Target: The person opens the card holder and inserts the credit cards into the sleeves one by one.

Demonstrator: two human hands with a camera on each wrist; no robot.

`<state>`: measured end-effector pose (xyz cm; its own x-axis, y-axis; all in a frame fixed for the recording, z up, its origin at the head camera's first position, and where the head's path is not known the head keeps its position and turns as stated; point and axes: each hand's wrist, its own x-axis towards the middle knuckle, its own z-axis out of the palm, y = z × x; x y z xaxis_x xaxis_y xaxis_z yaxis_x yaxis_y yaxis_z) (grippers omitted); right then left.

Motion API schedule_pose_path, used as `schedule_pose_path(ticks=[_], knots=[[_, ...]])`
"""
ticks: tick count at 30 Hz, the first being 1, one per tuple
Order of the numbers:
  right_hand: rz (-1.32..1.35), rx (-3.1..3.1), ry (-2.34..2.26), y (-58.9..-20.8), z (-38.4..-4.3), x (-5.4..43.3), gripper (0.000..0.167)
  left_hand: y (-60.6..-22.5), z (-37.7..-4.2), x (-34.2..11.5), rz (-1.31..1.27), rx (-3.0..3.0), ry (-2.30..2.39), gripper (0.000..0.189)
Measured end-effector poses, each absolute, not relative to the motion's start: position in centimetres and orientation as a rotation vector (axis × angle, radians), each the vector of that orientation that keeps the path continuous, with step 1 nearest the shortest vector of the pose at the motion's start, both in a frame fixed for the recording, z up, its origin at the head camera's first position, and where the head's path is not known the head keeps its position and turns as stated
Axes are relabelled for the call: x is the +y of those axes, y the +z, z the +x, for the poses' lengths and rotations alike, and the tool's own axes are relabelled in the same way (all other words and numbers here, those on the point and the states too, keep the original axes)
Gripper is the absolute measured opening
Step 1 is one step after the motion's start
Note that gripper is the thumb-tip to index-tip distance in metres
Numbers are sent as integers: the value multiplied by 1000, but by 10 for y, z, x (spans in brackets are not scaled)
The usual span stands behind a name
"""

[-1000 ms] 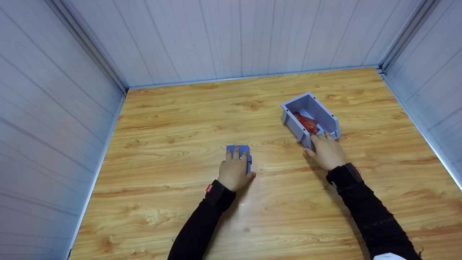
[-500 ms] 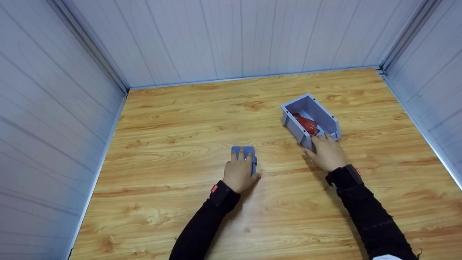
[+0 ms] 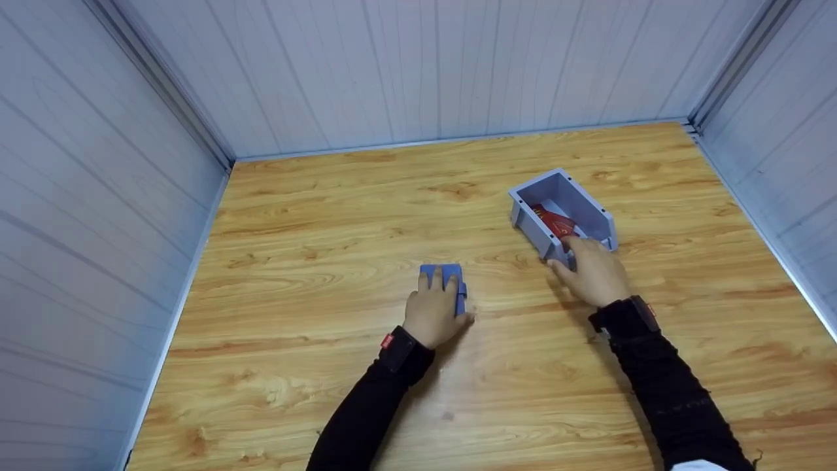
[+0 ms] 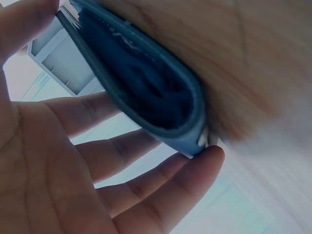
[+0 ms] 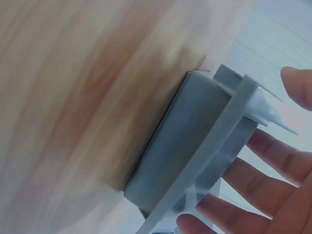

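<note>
In the head view my left hand [image 3: 433, 311] lies palm down on a blue card holder [image 3: 441, 269] with a small clasp tab on its right edge. Its fingers are nearly straight over the top, and the thumb is by the right side. The left wrist view shows the rounded, stitched end of the card holder [image 4: 161, 117]. To the right, my right hand [image 3: 595, 271] reaches over the low front of a grey bin [image 3: 536, 226], fingers inside and thumb outside near the left front corner. Red cards [image 3: 552, 221] lie on the bin's floor, close to the fingers.
Both things stand on a wood-grain table [image 3: 314, 275]. A white panel wall [image 3: 405, 72] closes off the back, and similar panels [image 3: 85, 216] rise along the left and right sides.
The left hand and card holder have shifted slightly right, then stayed put. The right hand's fingers have moved from the bin's front lip a little further in, toward the red cards.
</note>
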<state>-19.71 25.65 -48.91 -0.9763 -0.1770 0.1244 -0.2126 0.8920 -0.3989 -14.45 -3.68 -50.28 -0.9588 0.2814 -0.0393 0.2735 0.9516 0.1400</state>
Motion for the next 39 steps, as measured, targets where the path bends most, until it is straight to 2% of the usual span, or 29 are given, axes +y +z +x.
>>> schedule_pose_path(ticks=[11, 19, 39], knots=[[391, -2699, 701, -469, -197, 239, 54, -501, -145, -36, 457, 3041, 230, 79], [510, -2594, 742, -454, -196, 203, 46, -501, -146, -36, 453, 3030, 243, 81], [666, -2947, 626, -484, -197, 126, 28, -492, -159, -67, 392, 2924, 415, 90]])
